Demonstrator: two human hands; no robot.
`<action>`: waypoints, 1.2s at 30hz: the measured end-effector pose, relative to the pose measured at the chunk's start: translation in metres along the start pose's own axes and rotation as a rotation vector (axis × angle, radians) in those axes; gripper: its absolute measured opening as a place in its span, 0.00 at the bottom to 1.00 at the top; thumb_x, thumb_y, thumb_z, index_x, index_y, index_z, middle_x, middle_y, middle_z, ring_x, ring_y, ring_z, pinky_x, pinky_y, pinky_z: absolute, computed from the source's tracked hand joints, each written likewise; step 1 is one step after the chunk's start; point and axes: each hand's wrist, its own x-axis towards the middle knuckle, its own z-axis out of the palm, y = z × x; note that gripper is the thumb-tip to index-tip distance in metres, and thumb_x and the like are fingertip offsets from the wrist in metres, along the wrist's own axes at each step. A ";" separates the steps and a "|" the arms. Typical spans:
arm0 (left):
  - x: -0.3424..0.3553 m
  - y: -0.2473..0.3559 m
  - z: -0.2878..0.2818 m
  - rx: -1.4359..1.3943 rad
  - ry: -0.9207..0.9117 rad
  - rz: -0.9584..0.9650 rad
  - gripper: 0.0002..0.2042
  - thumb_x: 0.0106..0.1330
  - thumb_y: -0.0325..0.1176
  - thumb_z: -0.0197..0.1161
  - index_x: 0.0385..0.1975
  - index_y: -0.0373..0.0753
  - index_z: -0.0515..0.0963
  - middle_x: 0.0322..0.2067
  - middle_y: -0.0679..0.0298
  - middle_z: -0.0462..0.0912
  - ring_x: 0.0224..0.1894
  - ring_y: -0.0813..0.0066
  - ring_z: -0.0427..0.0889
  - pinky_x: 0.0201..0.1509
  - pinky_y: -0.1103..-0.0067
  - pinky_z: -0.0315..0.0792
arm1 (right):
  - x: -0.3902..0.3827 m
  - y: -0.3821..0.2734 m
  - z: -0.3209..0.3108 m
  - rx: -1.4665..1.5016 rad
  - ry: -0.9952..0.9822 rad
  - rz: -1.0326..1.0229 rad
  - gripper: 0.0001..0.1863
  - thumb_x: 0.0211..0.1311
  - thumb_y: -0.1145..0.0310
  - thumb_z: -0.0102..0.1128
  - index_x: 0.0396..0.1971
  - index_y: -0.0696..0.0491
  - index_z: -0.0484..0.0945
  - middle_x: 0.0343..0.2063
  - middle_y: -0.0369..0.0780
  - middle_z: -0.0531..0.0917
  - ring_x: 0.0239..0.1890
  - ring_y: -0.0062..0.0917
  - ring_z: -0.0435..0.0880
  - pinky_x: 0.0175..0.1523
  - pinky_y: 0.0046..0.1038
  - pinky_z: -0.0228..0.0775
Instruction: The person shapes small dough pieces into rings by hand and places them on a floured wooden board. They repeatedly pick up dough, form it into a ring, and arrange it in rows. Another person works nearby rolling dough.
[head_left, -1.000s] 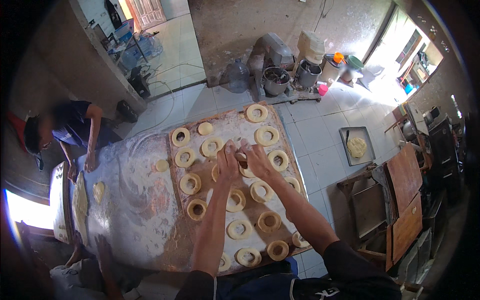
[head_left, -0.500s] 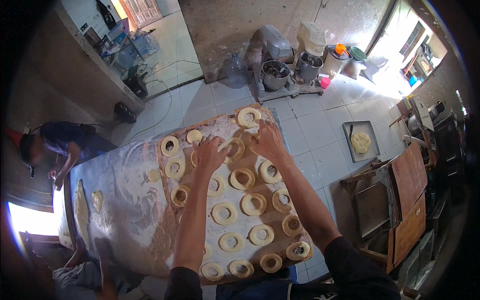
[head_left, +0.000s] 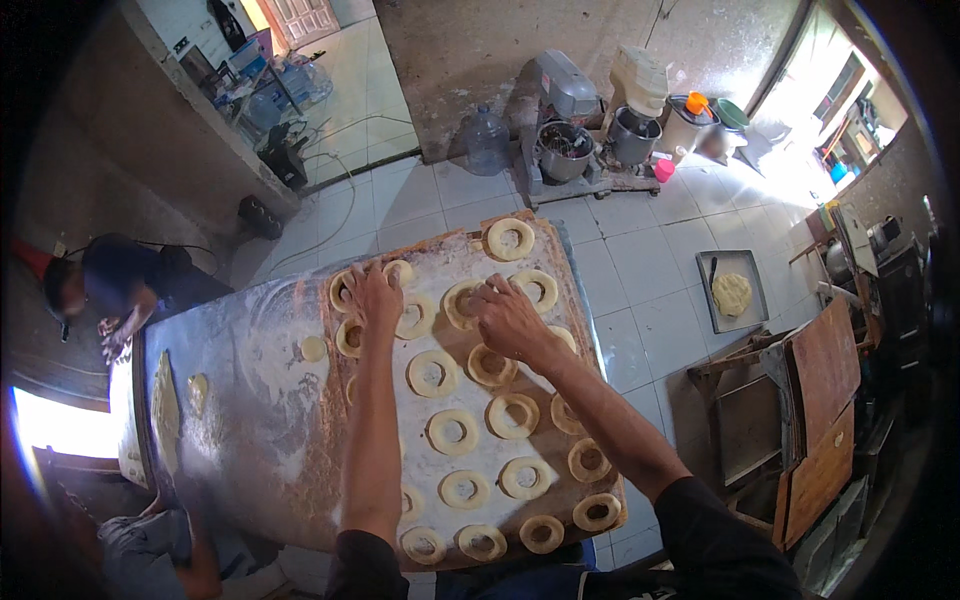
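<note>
Rows of pale dough rings (head_left: 452, 432) lie on a floured wooden board (head_left: 385, 455) in front of me. At the board's far left, my left hand (head_left: 375, 300) has its fingers curled down at the edge of a small dough piece (head_left: 400, 271), partly covering the rings beside it. My right hand (head_left: 510, 320) is pinched at the right edge of a dough ring (head_left: 458, 311) lying near the board's far middle; its fingertips are partly hidden. Another ring (head_left: 510, 240) sits at the far corner.
Left of the board, a floured table (head_left: 265, 430) holds a small dough disc (head_left: 314, 348) and a long dough strip (head_left: 164, 410). A person (head_left: 150, 285) works at its far left; another person (head_left: 160, 560) is lower left. Mixers (head_left: 565, 150), a dough tray (head_left: 760, 290) and a wooden rack (head_left: 815, 390) stand beyond.
The dough ring raised between both hands now lies on the board. My left hand has moved left to the small dough piece, and my right hand has come left and nearer.
</note>
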 end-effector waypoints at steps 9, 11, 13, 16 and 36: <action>0.021 -0.010 -0.027 -0.630 -0.420 0.046 0.13 0.55 0.31 0.66 0.33 0.35 0.69 0.31 0.56 0.77 0.34 0.54 0.77 0.42 0.65 0.72 | -0.003 -0.042 -0.005 0.325 0.114 0.035 0.21 0.50 0.78 0.58 0.48 0.54 0.78 0.40 0.47 0.80 0.48 0.44 0.74 0.56 0.43 0.65; 0.013 -0.010 -0.030 -0.852 -0.260 -0.068 0.13 0.55 0.29 0.65 0.34 0.35 0.68 0.31 0.56 0.76 0.34 0.55 0.77 0.42 0.66 0.71 | 0.003 -0.041 0.000 0.402 0.086 0.148 0.21 0.52 0.77 0.59 0.50 0.54 0.77 0.42 0.48 0.80 0.50 0.45 0.74 0.57 0.43 0.65; 0.010 -0.012 -0.033 -0.913 -0.131 -0.131 0.12 0.55 0.28 0.64 0.35 0.35 0.68 0.31 0.56 0.75 0.35 0.56 0.76 0.43 0.67 0.71 | 0.015 -0.040 0.013 0.401 0.113 0.212 0.21 0.53 0.76 0.59 0.51 0.55 0.76 0.43 0.49 0.80 0.51 0.47 0.74 0.58 0.44 0.65; 0.008 -0.016 -0.047 -0.802 -0.015 -0.168 0.12 0.57 0.27 0.64 0.37 0.35 0.69 0.32 0.56 0.76 0.35 0.57 0.76 0.45 0.67 0.70 | 0.068 -0.024 0.044 0.245 0.166 0.159 0.22 0.53 0.74 0.61 0.52 0.55 0.76 0.44 0.51 0.80 0.52 0.48 0.74 0.59 0.43 0.65; -0.451 -0.245 -0.342 -0.609 0.102 -0.915 0.04 0.61 0.23 0.59 0.34 0.37 0.73 0.35 0.65 0.76 0.38 0.75 0.76 0.44 0.75 0.72 | 0.061 -0.255 0.145 0.919 -0.468 0.016 0.22 0.50 0.72 0.68 0.49 0.51 0.79 0.34 0.39 0.83 0.37 0.24 0.82 0.44 0.31 0.77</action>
